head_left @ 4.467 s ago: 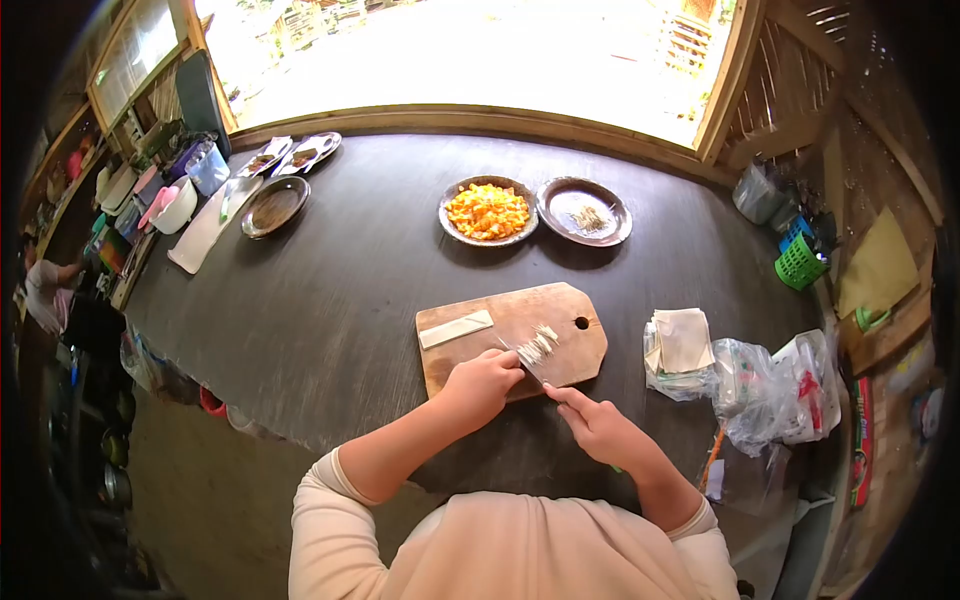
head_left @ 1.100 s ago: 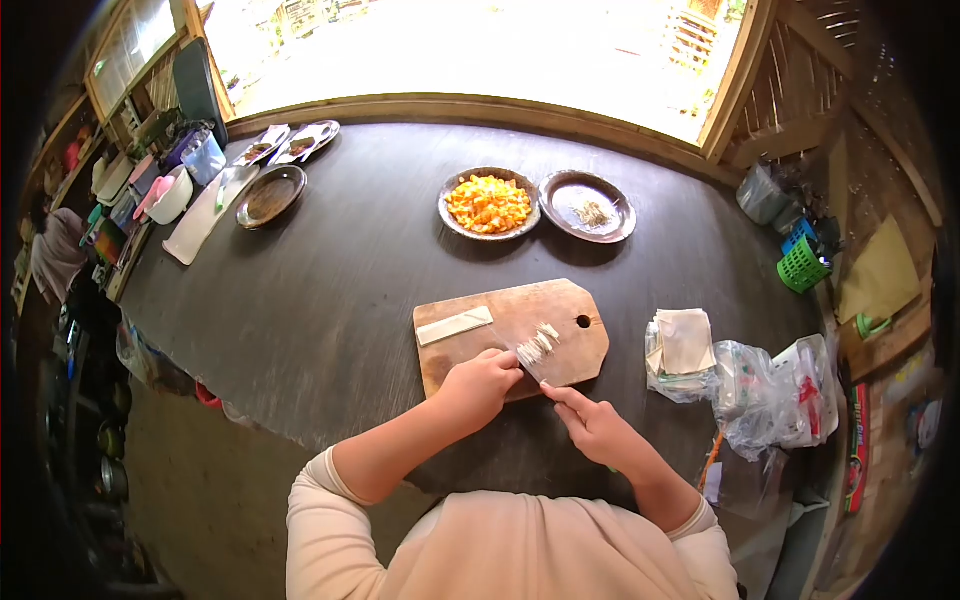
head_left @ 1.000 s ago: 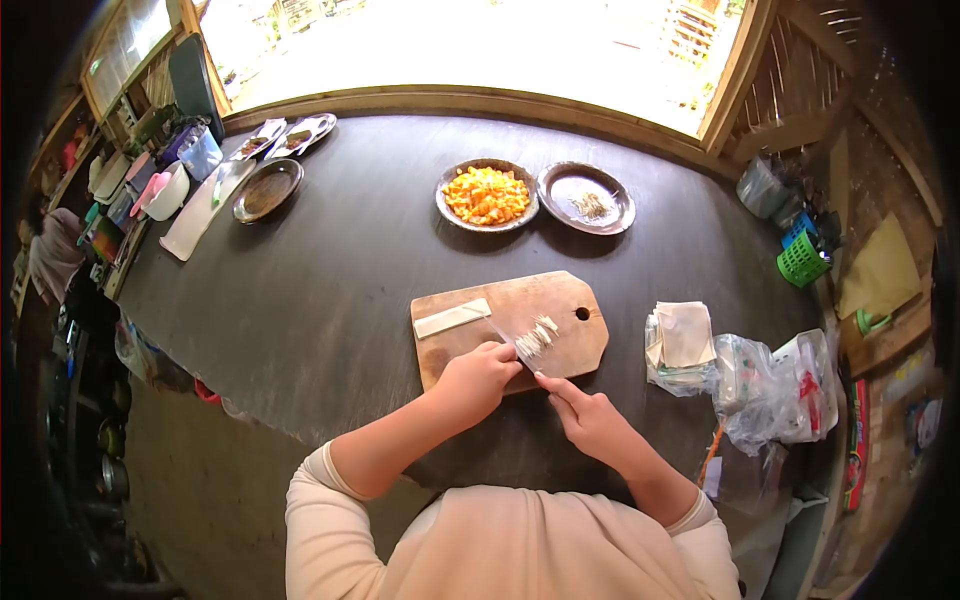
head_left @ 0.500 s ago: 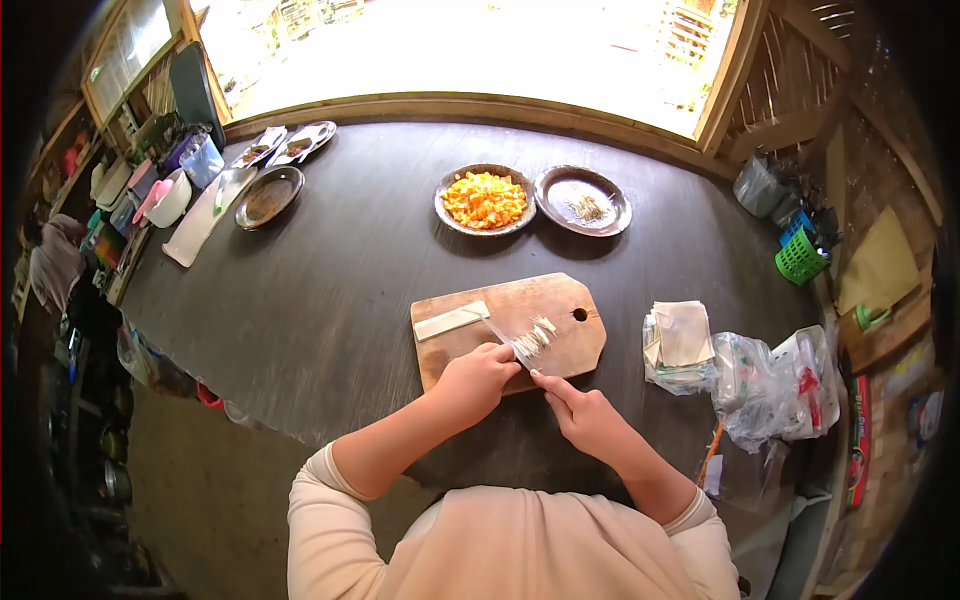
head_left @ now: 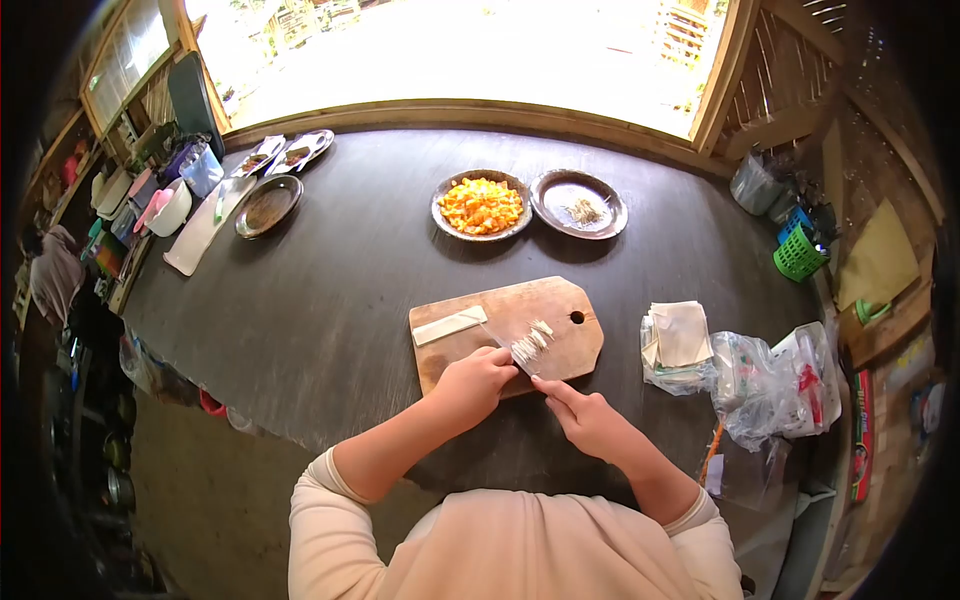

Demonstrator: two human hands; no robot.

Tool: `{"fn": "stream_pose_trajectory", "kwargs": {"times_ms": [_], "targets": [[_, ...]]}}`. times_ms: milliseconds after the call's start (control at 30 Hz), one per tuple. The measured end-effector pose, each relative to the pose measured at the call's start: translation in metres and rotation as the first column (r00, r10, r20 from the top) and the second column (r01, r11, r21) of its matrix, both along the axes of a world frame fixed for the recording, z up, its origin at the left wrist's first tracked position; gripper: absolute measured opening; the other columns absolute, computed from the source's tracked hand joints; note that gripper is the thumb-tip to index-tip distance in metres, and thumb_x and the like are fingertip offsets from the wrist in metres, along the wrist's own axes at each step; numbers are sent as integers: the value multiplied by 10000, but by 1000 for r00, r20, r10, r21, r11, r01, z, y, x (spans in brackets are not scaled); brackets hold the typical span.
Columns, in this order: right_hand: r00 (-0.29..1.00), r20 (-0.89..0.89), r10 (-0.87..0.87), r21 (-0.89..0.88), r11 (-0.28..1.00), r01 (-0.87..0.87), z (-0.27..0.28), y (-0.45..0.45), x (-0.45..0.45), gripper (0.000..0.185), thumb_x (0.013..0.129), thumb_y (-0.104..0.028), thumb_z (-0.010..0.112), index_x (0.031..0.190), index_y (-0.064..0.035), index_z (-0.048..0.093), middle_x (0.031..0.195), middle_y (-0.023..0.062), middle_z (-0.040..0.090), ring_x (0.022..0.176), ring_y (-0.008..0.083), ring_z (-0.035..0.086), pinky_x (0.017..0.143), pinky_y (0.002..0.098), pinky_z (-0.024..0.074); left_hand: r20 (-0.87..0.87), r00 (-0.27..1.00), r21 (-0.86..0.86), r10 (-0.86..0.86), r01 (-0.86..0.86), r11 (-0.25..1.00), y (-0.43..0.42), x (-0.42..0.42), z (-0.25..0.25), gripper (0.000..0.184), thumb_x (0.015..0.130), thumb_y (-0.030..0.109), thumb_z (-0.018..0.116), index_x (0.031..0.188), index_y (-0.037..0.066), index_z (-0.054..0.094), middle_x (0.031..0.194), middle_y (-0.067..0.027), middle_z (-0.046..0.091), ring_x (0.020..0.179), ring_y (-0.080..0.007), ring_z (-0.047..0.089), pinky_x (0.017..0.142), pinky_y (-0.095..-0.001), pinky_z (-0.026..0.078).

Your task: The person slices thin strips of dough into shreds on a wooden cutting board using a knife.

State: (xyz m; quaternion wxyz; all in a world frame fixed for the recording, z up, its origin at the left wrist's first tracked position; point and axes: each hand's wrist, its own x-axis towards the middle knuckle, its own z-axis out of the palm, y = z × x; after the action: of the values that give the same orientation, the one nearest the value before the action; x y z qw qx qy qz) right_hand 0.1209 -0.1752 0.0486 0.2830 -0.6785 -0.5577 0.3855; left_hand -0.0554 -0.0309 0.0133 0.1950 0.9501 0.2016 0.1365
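Observation:
A wooden cutting board (head_left: 558,362) lies on the dark table in front of me. My right hand (head_left: 585,415) is closed around the handle end of a knife (head_left: 497,332), whose thin blade slants up and left across the board. Close beside the blade, my left hand (head_left: 484,380) has its fingers bent and pressed together; what they hold, if anything, is hidden. Thin pale cut strips (head_left: 532,341) lie in a loose pile just right of the blade. A flat, folded pale strip (head_left: 448,326) rests along the board's upper left edge.
Beyond the board stand a bowl of orange diced pieces (head_left: 481,205) and a plate (head_left: 612,226) with a few thin strips. Square pale sheets (head_left: 682,333) and plastic bags (head_left: 745,385) lie at the right. A dark plate (head_left: 270,206) and a white bowl (head_left: 170,208) are at the left.
The cut strips lie slightly more spread out beside the blade. Both hands and the knife stay nearly in place; the whole view has shifted slightly.

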Motion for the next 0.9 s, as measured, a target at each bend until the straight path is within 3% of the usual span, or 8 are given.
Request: {"fn": "stream_pose_trajectory", "kwargs": {"times_ms": [200, 333, 400, 433, 500, 733, 800, 900], "targets": [[998, -51, 33, 186, 982, -23, -20, -4, 9, 344, 1003, -160, 513, 1346, -155, 541, 938, 249, 674, 839, 434, 663, 715, 422, 537, -6, 1000, -14, -7, 7, 1000, 0, -1, 2, 262, 766, 19, 631, 1016, 58, 699, 1081, -60, 639, 1089, -274, 602, 881, -368, 535], [999, -34, 8, 35, 999, -7, -5, -1, 4, 341, 1004, -159, 510, 1343, -153, 545, 930, 246, 675, 856, 421, 672, 741, 426, 533, -26, 1000, -7, 1, -1, 1000, -1, 0, -2, 259, 770, 22, 631, 1016, 62, 700, 1077, -60, 639, 1086, -274, 603, 881, -365, 533], [1000, 15, 7, 71, 997, -8, -12, 0, 3, 346, 1006, -147, 505, 1349, -139, 548, 907, 208, 681, 753, 292, 696, 725, 351, 514, -5, 1000, -2, 4, -4, 1000, 1, 0, -2, 257, 771, 24, 631, 1016, 62, 700, 1076, -58, 639, 1085, -274, 602, 879, -363, 534], [1000, 15, 7, 75, 997, -8, -10, 0, 3, 346, 1006, -147, 505, 1349, -139, 548, 907, 208, 681, 753, 292, 696, 725, 351, 514, -6, 1000, 2, 4, -4, 1000, 1, -1, -1, 257, 771, 24, 631, 1016, 62, 700, 1076, -58, 639, 1085, -274, 602, 879, -363, 534], [998, -64, 8, 19, 1000, -7, -4, -2, 7, 340, 1010, -173, 503, 1348, -149, 541, 884, 245, 669, 796, 402, 679, 722, 401, 529, 2, 1000, -31, 2, -2, 1000, 1, -1, 0, 260, 768, 25, 634, 1018, 62, 700, 1075, -57, 638, 1089, -272, 601, 879, -361, 533], [998, -57, 3, -26, 1000, -4, -1, -5, 7, 334, 1011, -168, 499, 1342, -142, 544, 870, 241, 670, 773, 399, 676, 717, 396, 526, -22, 1000, -13, 3, -3, 1000, 0, -1, 3, 257, 766, 25, 637, 1011, 66, 702, 1077, -53, 639, 1090, -263, 602, 861, -361, 541], [999, -35, 31, 171, 985, -24, -13, -4, 6, 337, 1012, -163, 500, 1345, -143, 542, 890, 243, 672, 775, 400, 677, 727, 398, 526, -21, 1000, -3, 7, -7, 1000, -2, -1, 4, 257, 766, 23, 635, 1011, 64, 702, 1082, -53, 640, 1094, -264, 602, 863, -363, 541], [1000, 30, 7, 41, 999, -8, -7, -1, 0, 339, 1009, -158, 505, 1346, -146, 541, 924, 244, 674, 805, 410, 678, 735, 404, 529, -42, 999, -11, 8, -8, 1000, -1, 0, 2, 258, 768, 25, 637, 1015, 64, 701, 1090, -52, 638, 1097, -262, 601, 869, -362, 539]]}}
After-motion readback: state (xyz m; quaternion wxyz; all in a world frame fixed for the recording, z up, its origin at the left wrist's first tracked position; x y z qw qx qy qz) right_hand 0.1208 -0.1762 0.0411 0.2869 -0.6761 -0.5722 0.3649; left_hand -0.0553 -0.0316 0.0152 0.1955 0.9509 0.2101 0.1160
